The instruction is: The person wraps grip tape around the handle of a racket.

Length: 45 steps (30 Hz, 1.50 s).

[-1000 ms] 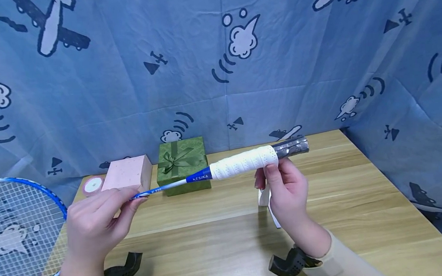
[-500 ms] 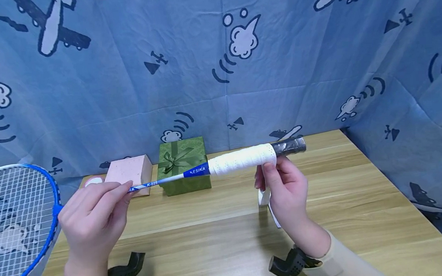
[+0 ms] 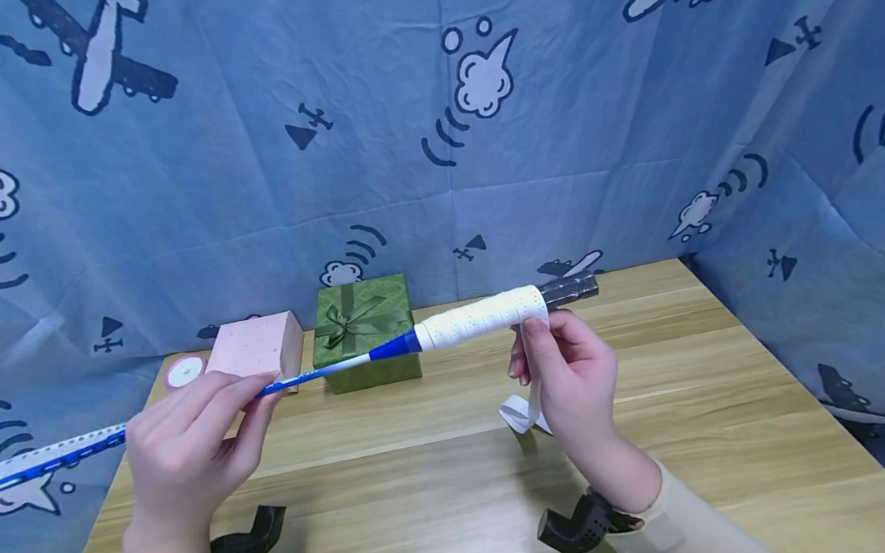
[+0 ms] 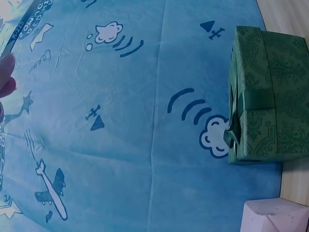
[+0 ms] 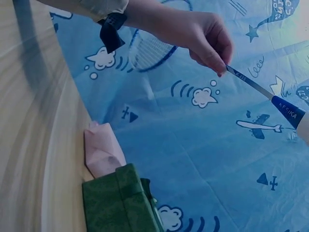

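Both pinched closed: left hand (image 3: 188, 432) had just rolled racket (image 3: 395, 347) edge-on, right hand (image 3: 577, 374) held tape (image 3: 534, 393), likely advancing winding.

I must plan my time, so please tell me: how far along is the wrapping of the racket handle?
Done: white tape covers most of the handle. In hand: the left hand pinches the shaft; the right hand pinches the loose strip. Probably left: the dark end, not yet covered.

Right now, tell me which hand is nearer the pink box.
Left: the left hand is just in front of the pink box; the right hand is well to its right, past the green box.
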Each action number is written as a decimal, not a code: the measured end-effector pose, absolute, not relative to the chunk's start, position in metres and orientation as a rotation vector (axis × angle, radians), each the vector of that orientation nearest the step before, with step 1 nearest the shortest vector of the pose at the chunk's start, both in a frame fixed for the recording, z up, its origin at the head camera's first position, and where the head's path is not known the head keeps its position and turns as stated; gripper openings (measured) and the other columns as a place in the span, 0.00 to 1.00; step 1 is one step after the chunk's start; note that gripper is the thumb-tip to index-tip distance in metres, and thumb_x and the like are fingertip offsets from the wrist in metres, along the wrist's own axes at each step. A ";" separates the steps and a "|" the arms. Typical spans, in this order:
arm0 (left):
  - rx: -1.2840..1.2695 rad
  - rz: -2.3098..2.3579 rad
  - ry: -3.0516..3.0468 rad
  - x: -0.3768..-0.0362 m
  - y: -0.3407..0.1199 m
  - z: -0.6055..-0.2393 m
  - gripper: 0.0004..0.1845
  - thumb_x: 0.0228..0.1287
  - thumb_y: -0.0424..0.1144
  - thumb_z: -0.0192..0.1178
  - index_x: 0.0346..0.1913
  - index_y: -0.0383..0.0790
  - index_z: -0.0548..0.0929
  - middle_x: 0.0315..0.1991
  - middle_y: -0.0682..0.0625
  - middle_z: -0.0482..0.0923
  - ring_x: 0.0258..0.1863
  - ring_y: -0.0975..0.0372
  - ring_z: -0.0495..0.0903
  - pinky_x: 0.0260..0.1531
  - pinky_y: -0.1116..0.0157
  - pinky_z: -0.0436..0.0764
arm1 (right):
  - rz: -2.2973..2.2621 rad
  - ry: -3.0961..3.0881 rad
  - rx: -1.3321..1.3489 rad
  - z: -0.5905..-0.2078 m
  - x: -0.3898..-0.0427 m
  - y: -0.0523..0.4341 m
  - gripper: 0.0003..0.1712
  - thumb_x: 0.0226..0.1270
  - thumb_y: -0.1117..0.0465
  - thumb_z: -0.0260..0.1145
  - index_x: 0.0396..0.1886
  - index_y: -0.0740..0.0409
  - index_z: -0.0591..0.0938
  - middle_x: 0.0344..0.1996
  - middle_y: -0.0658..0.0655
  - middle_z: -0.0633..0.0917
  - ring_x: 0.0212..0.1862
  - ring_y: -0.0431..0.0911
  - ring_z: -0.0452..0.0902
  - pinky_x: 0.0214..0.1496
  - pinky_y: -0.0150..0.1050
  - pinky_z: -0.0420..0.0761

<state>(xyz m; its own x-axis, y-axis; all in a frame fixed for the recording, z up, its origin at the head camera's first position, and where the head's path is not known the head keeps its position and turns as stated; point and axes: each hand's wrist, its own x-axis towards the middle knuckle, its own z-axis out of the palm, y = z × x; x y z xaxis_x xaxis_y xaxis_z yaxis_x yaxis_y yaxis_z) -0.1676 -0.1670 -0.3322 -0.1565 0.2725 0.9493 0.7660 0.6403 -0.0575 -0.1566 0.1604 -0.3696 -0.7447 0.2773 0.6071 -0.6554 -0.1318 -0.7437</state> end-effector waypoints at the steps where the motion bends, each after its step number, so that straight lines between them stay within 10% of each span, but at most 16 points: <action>1: -0.840 -0.528 -1.733 -0.167 -0.167 -0.332 0.24 0.75 0.47 0.62 0.25 0.32 0.87 0.18 0.47 0.80 0.10 0.59 0.66 0.10 0.65 0.62 | 1.939 -1.520 0.425 -0.370 -0.157 0.160 0.13 0.76 0.74 0.59 0.29 0.78 0.73 0.20 0.54 0.81 0.18 0.42 0.75 0.20 0.30 0.75; 34: -0.852 -0.564 -1.858 -0.167 -0.175 -0.334 0.24 0.74 0.55 0.61 0.28 0.39 0.89 0.14 0.59 0.69 0.13 0.71 0.59 0.12 0.73 0.54 | 2.051 -1.548 0.424 -0.373 -0.157 0.160 0.09 0.76 0.75 0.56 0.34 0.65 0.79 0.21 0.53 0.81 0.19 0.42 0.74 0.19 0.31 0.72; 45: -0.755 -0.571 -1.737 -0.169 -0.168 -0.335 0.24 0.76 0.48 0.62 0.26 0.31 0.89 0.21 0.44 0.83 0.12 0.54 0.71 0.15 0.63 0.66 | 1.948 -1.608 0.412 -0.372 -0.155 0.161 0.10 0.77 0.74 0.58 0.32 0.75 0.76 0.21 0.52 0.81 0.19 0.40 0.75 0.20 0.29 0.74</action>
<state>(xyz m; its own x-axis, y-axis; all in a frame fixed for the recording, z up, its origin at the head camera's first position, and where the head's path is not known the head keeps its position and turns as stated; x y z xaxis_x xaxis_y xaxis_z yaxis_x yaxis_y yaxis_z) -0.1689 -0.1680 -0.3347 -0.1931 0.2029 0.9600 0.7330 0.6802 0.0037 -0.1550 0.1608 -0.3721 -0.7878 0.2325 0.5703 -0.6040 -0.1108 -0.7892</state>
